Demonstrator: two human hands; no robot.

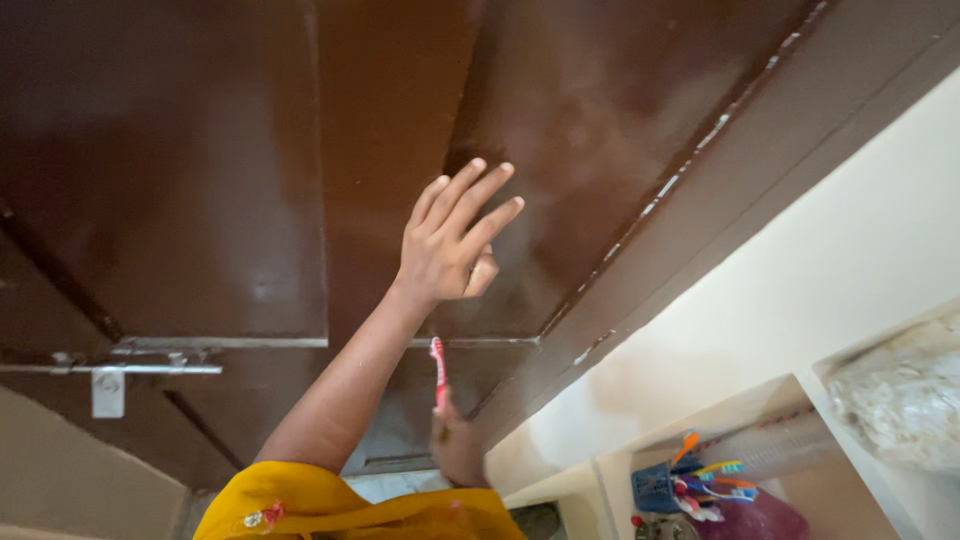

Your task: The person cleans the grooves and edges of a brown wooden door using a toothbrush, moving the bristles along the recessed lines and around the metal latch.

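**Overhead, an open hand against a brown door, a red toothbrush held below it**

Seen from a head camera tilted steeply, a dark brown panelled door [200, 150] fills the upper and left parts of the frame. One bare arm rises from the bottom centre, out of a yellow sleeve [330, 505]. From its position this reads as the left hand [450, 245], though that is hard to confirm. Its fingers are spread and slightly fanned, holding nothing, and lie on or just off the door panel near the frame's centre; contact cannot be made out.

Directly below it, at lower centre, the right hand [458, 450] is blurred and partly cut off by the arm and sleeve. It is closed around the lower end of a red toothbrush [437, 370]. The brush's long axis runs almost straight up the frame, its head end pointing toward the open hand above, with a clear gap between them.

At lower left sits a metal door latch [110, 372]. At lower right, a pale wall shelf [800, 385] holds a blue holder of coloured toothbrushes [690, 480] and a clear plastic bag [900, 400], cut off by the edge.
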